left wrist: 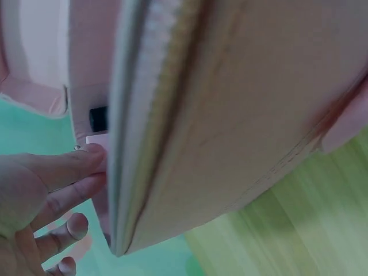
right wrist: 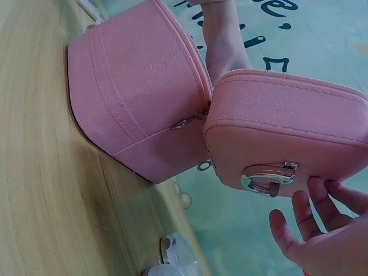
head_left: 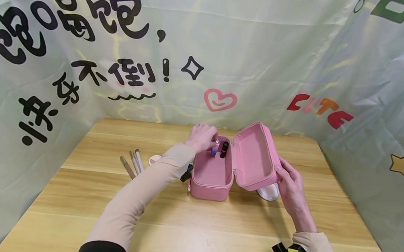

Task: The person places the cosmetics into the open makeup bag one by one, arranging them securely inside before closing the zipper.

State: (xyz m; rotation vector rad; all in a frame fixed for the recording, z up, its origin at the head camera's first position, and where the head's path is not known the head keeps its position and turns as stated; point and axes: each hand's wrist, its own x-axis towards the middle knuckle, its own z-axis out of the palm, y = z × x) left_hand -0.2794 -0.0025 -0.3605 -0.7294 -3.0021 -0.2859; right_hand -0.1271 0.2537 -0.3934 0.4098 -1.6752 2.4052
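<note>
A pink zip-up cosmetic case (head_left: 212, 192) stands on the table with its lid (head_left: 255, 156) swung out to the right. My left hand (head_left: 203, 137) reaches over the back of the case. Between thumb and forefinger it pinches a small pink-and-blue tube (head_left: 215, 148), its kind unclear. A black lipstick-like tube (head_left: 224, 149) stands upright beside it inside the case. On the lid's outer side, near the metal handle fitting (right wrist: 269, 179), the loosely spread fingers of my right hand (right wrist: 333, 230) touch the pink surface.
Several slim pens or brushes (head_left: 135, 162) lie to the left, partly behind the left sleeve, with a round compact (head_left: 154, 159) nearby. Beneath the lid's right side sits a clear round container (head_left: 269, 191). A printed cloth (head_left: 261, 68) hangs behind the wooden table (head_left: 199, 233).
</note>
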